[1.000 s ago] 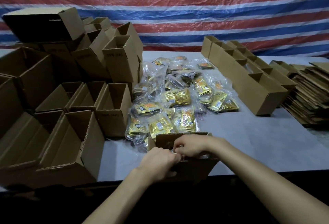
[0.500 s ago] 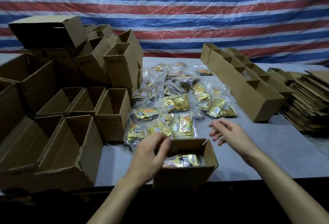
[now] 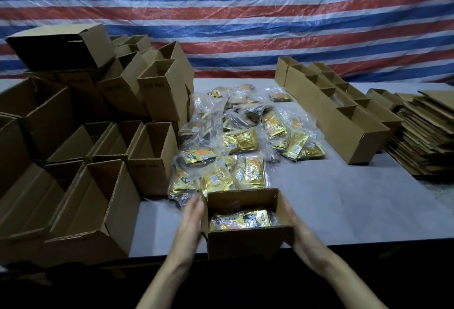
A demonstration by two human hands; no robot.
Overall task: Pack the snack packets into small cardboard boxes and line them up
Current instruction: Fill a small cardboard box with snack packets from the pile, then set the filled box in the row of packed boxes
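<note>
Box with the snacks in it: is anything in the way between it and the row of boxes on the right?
Nothing visible. Between the filled box and the near end of the row of boxes there is only bare table. The pile of snack packets lies farther back, left of that path.

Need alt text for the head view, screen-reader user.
A left hand and a right hand flank a small open cardboard box holding snack packets at the table's near edge. Behind it lies a pile of gold packets, with empty boxes at left and a row of boxes at right.
</note>
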